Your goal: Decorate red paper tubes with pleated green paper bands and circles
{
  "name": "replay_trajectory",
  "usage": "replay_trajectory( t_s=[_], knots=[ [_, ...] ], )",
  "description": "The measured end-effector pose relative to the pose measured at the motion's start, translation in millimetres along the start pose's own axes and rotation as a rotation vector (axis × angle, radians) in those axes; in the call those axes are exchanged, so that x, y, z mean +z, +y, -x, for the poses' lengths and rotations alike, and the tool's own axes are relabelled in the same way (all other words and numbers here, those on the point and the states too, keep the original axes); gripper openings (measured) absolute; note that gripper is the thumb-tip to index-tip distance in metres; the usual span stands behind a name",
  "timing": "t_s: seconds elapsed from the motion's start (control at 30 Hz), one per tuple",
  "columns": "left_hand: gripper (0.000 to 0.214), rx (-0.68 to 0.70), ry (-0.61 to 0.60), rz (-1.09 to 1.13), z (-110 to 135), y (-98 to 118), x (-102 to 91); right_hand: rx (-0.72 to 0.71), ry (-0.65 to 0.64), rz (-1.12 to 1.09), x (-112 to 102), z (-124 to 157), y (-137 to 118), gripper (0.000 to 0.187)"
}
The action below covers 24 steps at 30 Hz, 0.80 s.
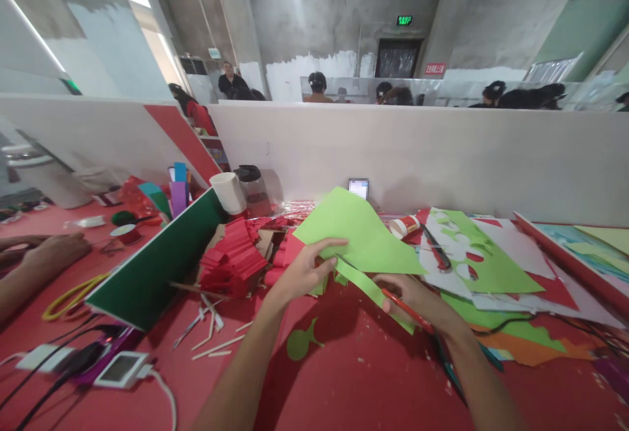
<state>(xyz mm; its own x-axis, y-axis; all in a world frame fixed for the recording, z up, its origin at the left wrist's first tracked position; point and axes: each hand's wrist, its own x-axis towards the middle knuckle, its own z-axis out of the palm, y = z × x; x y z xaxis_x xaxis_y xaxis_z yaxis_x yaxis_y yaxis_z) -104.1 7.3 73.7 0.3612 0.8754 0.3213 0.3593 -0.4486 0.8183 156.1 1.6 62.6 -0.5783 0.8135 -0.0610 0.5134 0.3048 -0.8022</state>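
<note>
A large light-green paper sheet is held up above the red table. My left hand pinches its left lower edge between thumb and fingers. In my right hand is a pair of scissors with red-orange handles, partly hidden by the fingers. Their thin grey blades meet the sheet's lower edge close to my left thumb. A narrow green strip, partly separated from the sheet, slants down over my right hand. Below lies a round green scrap with a tail.
Left are red folded paper pieces, a dark green board, white sticks and a white device with a cable. At right lie a cut-out green sheet and a utility knife. Another person's hand rests far left.
</note>
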Motion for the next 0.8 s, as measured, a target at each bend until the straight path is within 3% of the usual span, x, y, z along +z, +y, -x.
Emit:
replay_trajectory(
  t_s=[0.3,0.47,0.8],
  knots=[
    [0.04,-0.027,-0.014,-0.019,1.7,4.9,3.4,-0.075,-0.031,0.005,2.1,-1.2,2.3,0.024],
    [0.04,-0.014,-0.013,-0.008,2.2,4.9,4.9,-0.003,-0.041,-0.013,3.4,-0.4,-5.1,0.01],
    [0.041,-0.017,-0.012,-0.014,1.5,4.0,5.9,0.011,-0.043,-0.153,5.9,-2.1,-7.4,0.006]
  ],
)
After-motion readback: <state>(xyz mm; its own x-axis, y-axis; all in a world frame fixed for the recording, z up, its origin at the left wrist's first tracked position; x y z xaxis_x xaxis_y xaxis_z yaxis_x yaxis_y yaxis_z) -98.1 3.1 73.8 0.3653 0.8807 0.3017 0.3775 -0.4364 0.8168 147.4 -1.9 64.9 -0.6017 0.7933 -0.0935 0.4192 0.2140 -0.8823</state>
